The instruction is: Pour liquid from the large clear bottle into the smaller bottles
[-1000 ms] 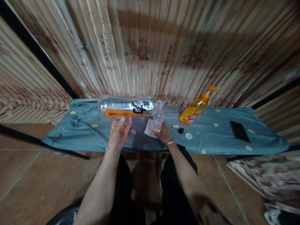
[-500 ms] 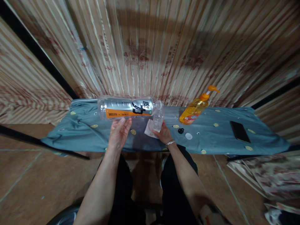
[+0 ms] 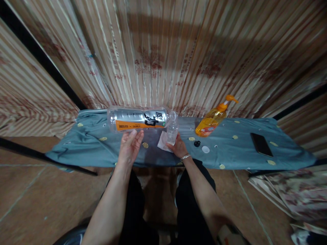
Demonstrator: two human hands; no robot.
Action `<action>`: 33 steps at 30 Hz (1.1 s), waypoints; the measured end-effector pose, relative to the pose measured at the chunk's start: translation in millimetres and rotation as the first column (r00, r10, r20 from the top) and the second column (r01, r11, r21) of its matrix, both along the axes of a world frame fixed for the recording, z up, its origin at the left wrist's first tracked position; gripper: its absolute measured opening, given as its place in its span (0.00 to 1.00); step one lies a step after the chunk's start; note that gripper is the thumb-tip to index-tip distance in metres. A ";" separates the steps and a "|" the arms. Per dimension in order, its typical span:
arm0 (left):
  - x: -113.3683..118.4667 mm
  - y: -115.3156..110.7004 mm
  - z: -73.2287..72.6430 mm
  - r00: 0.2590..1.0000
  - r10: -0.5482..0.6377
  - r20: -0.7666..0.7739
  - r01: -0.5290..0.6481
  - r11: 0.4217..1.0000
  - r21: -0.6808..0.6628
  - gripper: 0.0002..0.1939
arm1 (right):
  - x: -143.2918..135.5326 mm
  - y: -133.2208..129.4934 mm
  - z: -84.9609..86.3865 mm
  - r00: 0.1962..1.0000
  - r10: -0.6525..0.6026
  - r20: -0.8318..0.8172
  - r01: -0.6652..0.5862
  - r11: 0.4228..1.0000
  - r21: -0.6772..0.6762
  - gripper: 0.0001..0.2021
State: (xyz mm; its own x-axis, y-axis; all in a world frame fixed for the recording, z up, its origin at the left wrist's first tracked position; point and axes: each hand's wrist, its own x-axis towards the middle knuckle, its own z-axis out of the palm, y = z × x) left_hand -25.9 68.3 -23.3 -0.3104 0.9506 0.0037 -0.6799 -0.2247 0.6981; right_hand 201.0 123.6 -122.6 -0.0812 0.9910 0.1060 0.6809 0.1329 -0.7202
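Observation:
A large clear bottle (image 3: 138,119) with a silver and orange label lies on its side in the air, its neck pointing right. My left hand (image 3: 130,144) holds it from below and in front. The mouth of the large bottle meets the mouth of a small clear bottle (image 3: 172,131), which stands almost upright. Around the small bottle's lower part are the fingers of my right hand (image 3: 178,147). Beneath it, a pale folded tissue (image 3: 162,142) rests on the cloth. Whether liquid passes between the bottles cannot be made out.
A teal patterned cloth (image 3: 230,154) covers the narrow table. To the right stand an orange pump bottle (image 3: 209,121), a black cap (image 3: 197,143), a white cap (image 3: 205,149) and a dark phone (image 3: 261,144). A pleated curtain (image 3: 158,51) hangs behind the table.
The view has shifted slightly, so everything sits a little lower. Both hands keep their holds, and the bottles stay mouth to mouth.

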 end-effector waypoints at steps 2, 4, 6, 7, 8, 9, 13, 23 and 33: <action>0.3 -0.1 0.7 1.000 -0.002 0.006 0.002 1.000 0.008 0.20 | 0.7 0.3 -0.8 1.000 0.001 0.001 -0.001 1.000 0.009 0.43; 0.5 -0.2 1.6 1.000 -0.005 0.016 0.005 1.000 0.012 0.21 | 1.3 0.7 -1.7 1.000 0.002 0.003 -0.002 1.000 0.017 0.43; 0.7 -0.3 2.4 1.000 -0.007 0.027 0.007 1.000 0.008 0.21 | 1.5 1.0 -2.1 1.000 0.009 0.002 -0.009 1.000 0.020 0.43; 0.8 -0.3 2.8 0.999 -0.008 0.032 0.008 1.000 0.006 0.22 | 1.4 1.1 -2.1 1.000 0.011 0.002 -0.011 1.000 0.019 0.44; 0.8 -0.3 3.0 0.999 -0.009 0.035 0.008 1.000 0.006 0.22 | 1.1 1.2 -2.0 1.000 0.010 0.004 -0.010 1.000 0.015 0.44; 0.8 -0.2 3.1 0.999 -0.010 0.036 0.009 1.000 0.007 0.22 | 0.9 1.1 -1.8 1.000 0.008 0.005 -0.008 1.000 0.011 0.44; 0.4 0.4 2.6 1.000 -0.012 0.025 0.012 1.000 0.006 0.20 | 0.1 0.7 -1.5 1.000 -0.005 0.019 0.005 1.000 -0.006 0.43; 0.9 -0.3 2.7 0.999 -0.006 0.045 0.006 1.000 0.005 0.23 | 1.0 3.3 -9.2 0.999 -0.006 0.052 0.003 0.999 0.048 0.45; 0.3 0.4 3.0 0.999 -0.018 0.042 0.017 1.000 0.023 0.22 | 0.9 6.0 -16.7 0.999 -0.017 0.038 0.013 0.996 0.084 0.44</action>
